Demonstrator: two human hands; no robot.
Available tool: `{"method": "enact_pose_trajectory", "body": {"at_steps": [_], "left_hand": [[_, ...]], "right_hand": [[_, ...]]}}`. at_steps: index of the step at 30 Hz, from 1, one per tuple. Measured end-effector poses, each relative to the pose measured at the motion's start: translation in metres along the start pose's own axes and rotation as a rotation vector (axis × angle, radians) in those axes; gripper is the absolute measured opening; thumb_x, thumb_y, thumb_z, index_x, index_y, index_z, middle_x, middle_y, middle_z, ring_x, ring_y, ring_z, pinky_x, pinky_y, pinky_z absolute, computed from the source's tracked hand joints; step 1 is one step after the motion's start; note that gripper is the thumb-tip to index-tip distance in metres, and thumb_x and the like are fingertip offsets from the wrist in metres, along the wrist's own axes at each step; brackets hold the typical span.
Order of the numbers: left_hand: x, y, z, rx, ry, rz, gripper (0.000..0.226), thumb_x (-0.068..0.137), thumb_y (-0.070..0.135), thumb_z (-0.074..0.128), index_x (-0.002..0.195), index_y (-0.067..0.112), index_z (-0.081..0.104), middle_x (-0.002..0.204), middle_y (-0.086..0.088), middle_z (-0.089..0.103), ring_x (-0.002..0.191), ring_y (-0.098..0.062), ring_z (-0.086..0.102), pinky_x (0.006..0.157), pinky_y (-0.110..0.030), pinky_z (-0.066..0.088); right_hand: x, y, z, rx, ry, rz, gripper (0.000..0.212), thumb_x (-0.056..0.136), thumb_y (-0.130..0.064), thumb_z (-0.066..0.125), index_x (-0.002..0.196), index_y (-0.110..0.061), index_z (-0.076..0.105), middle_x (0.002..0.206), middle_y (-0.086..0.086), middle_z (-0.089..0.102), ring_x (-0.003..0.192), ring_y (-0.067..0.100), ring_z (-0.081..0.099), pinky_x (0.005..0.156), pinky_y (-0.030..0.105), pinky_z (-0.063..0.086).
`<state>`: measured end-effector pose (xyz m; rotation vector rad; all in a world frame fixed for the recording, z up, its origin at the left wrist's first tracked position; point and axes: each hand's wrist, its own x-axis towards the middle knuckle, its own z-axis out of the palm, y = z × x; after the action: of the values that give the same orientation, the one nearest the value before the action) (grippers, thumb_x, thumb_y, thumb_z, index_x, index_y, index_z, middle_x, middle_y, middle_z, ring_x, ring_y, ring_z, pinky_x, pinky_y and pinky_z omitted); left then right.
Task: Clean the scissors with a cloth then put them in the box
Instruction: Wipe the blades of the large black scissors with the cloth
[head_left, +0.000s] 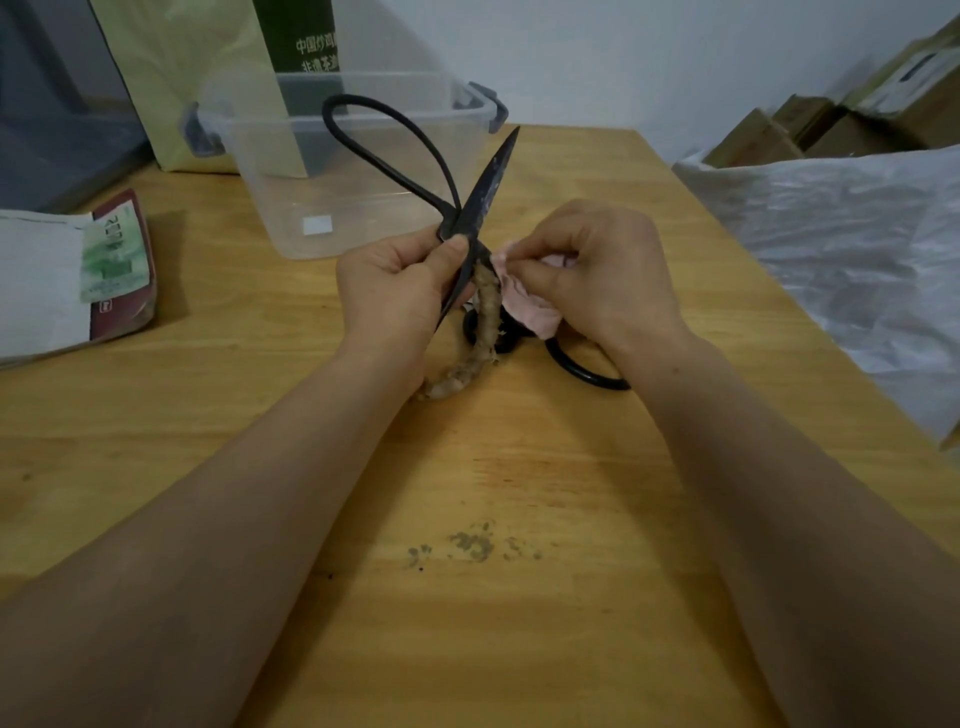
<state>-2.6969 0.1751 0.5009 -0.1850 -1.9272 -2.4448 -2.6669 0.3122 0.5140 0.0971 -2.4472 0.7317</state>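
Being held near the pivot by the left hand (397, 283), whose fingers (457, 245) are curled round them, the black scissors (491, 176) are spread wide open just above the counter (519, 493), in front of the clear box (270, 208). A pink cloth (524, 306) is pinched by the right hand (608, 270) & pressed against the scissors below the pivot, beside the tan-wrapped handle (485, 306). A black loop (587, 371) is seen on the counter under the right wrist.
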Motion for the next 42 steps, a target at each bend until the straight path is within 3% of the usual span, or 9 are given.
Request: {"method": "enact_pose_trajectory", "body": {"at_steps": [5,9,15,18,24,28,31,34,42], "left_hand": [[-0.003,0.002,0.000,0.064,-0.013,0.012,0.016,0.090,0.006,0.060,0.082,0.017,0.070,0.065,0.008,0.071,0.061,-0.003,0.066,0.054,-0.016,0.051],[-0.003,0.002,0.001,0.101,0.016,0.003,0.014,0.088,0.008,0.063,0.082,0.018,0.071,0.065,0.007,0.069,0.056,-0.002,0.061,0.049,-0.016,0.049],[-0.003,0.005,-0.001,0.103,0.023,0.005,0.014,0.088,0.011,0.063,0.081,0.020,0.071,0.071,0.003,0.069,0.064,-0.007,0.061,0.050,-0.015,0.047],[-0.005,0.007,-0.002,0.070,0.023,-0.017,0.020,0.087,0.011,0.065,0.072,0.021,0.071,0.060,0.008,0.067,0.055,-0.003,0.057,0.049,-0.016,0.048],[-0.003,0.009,-0.002,0.090,-0.021,-0.051,0.014,0.087,0.013,0.066,0.074,0.016,0.072,0.065,0.001,0.069,0.054,-0.009,0.055,0.042,-0.019,0.042],[-0.006,0.006,-0.001,0.114,-0.035,-0.074,0.010,0.086,0.013,0.066,0.078,0.016,0.072,0.063,0.006,0.070,0.056,-0.003,0.061,0.047,-0.015,0.047],[-0.005,0.005,-0.001,0.053,-0.026,-0.071,0.017,0.085,0.009,0.066,0.070,0.016,0.071,0.066,0.002,0.072,0.064,-0.008,0.067,0.060,-0.017,0.054],[-0.006,0.004,-0.001,0.050,-0.041,-0.044,0.017,0.086,0.008,0.066,0.072,0.017,0.071,0.065,0.004,0.072,0.065,-0.007,0.067,0.067,-0.019,0.055],[-0.004,0.003,0.000,0.009,-0.030,-0.060,0.020,0.085,0.003,0.065,0.070,0.014,0.071,0.068,-0.001,0.073,0.070,-0.014,0.069,0.070,-0.024,0.057]], "right_hand": [[0.003,0.000,0.004,0.010,-0.125,-0.014,0.011,0.082,-0.011,0.071,0.091,-0.007,0.076,0.097,0.007,0.067,0.090,0.024,0.063,0.083,0.038,0.048],[0.000,0.013,-0.003,-0.173,-0.260,0.079,0.007,0.081,-0.020,0.069,0.081,-0.015,0.074,0.086,0.003,0.069,0.087,0.021,0.064,0.077,0.029,0.049],[-0.003,-0.003,-0.007,-0.013,-0.099,0.081,0.014,0.080,-0.017,0.074,0.093,-0.013,0.076,0.095,0.000,0.066,0.089,0.017,0.062,0.079,0.031,0.049],[-0.002,-0.003,-0.003,-0.111,-0.110,0.044,0.021,0.076,-0.020,0.077,0.095,-0.014,0.070,0.108,0.001,0.057,0.097,0.018,0.058,0.083,0.035,0.048],[-0.001,0.006,-0.003,-0.187,0.008,-0.021,0.011,0.079,-0.012,0.073,0.090,-0.013,0.070,0.105,-0.001,0.059,0.096,0.017,0.057,0.072,0.024,0.037],[0.000,0.011,-0.006,-0.174,-0.029,0.009,0.011,0.081,-0.013,0.071,0.092,-0.012,0.075,0.107,-0.002,0.061,0.096,0.016,0.058,0.081,0.031,0.046],[0.000,0.008,-0.011,-0.008,0.021,0.059,0.011,0.084,-0.009,0.069,0.093,-0.008,0.075,0.099,-0.004,0.058,0.081,0.000,0.054,0.073,0.014,0.047],[-0.001,0.000,-0.006,0.068,0.061,0.025,0.012,0.088,-0.012,0.064,0.093,-0.008,0.074,0.100,0.003,0.061,0.088,0.004,0.055,0.069,0.002,0.035],[0.001,0.001,0.003,0.032,0.026,0.048,0.008,0.082,-0.006,0.069,0.086,-0.006,0.076,0.087,0.001,0.067,0.078,0.014,0.063,0.076,0.028,0.050]]}}
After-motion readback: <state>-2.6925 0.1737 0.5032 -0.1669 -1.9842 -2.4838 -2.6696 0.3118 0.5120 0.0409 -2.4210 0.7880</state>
